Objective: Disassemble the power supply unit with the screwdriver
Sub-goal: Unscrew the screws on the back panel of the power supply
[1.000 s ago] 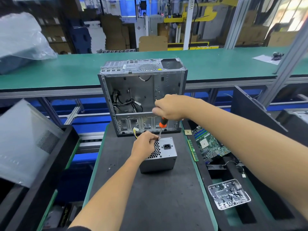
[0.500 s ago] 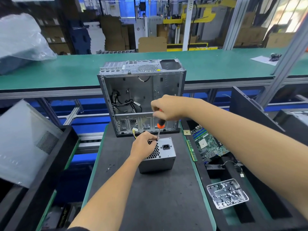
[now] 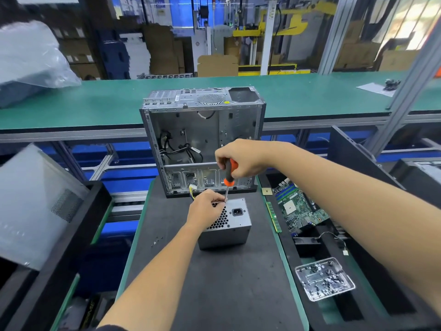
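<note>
Grey sheet metal fills the middle of my head view: the power supply unit (image 3: 229, 225) sits on the dark counter (image 3: 214, 290), its honeycomb vent and socket face turned up. My left hand (image 3: 205, 207) rests on its far left corner, fingers (image 3: 218, 199) curled down over the edge and gripping the casing beside the vent. My right hand (image 3: 241, 157) is above it, fingers closed round the orange-and-black handle of the screwdriver (image 3: 228, 177). The shaft points down and slightly left, its tip meeting the unit's top edge right next to my left fingertips. Yellow wires (image 3: 192, 191) come out of the unit on its far side.

Just beyond stands the open computer case (image 3: 202, 139), bare metal inside with black cables low on the left. To the right of the counter lie a green motherboard (image 3: 296, 206), a memory stick (image 3: 273, 217) along the counter's edge, and nearer to me a clear plastic tray (image 3: 324, 278) holding screws. A few loose screws (image 3: 156, 242) lie on the counter left of the unit.
</note>
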A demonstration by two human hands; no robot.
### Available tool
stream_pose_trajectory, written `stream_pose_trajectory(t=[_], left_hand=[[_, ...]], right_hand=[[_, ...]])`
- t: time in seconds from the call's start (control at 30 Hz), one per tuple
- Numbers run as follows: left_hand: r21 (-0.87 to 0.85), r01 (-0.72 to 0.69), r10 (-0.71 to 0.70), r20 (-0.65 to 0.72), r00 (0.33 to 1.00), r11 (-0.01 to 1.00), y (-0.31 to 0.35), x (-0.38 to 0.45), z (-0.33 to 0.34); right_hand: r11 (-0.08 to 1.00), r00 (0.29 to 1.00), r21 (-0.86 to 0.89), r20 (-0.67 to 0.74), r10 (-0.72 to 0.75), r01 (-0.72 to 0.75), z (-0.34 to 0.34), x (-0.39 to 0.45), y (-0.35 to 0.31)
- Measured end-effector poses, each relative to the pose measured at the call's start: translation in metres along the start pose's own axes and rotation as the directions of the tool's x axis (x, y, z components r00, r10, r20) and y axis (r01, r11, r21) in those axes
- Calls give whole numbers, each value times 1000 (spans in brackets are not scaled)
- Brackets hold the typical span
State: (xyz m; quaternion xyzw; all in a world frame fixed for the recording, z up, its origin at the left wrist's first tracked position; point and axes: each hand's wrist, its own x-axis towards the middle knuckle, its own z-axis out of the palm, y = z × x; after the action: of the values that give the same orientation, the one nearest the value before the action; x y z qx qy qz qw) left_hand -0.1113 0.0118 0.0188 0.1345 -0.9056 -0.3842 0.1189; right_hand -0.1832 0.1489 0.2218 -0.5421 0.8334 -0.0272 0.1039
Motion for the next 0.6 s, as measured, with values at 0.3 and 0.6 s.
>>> stream_pose_trajectory(t=[0.3,0.6], left_hand=[[26,4,-4,-3,1000,1000,2,0,0],[29,5,-5,-1,1000,1000,3,1,-1]], right_hand=[[940,977,-267,-58,205,-213,5,4,-5],[988,998,148,-38,50,-44,-1,0,-11]])
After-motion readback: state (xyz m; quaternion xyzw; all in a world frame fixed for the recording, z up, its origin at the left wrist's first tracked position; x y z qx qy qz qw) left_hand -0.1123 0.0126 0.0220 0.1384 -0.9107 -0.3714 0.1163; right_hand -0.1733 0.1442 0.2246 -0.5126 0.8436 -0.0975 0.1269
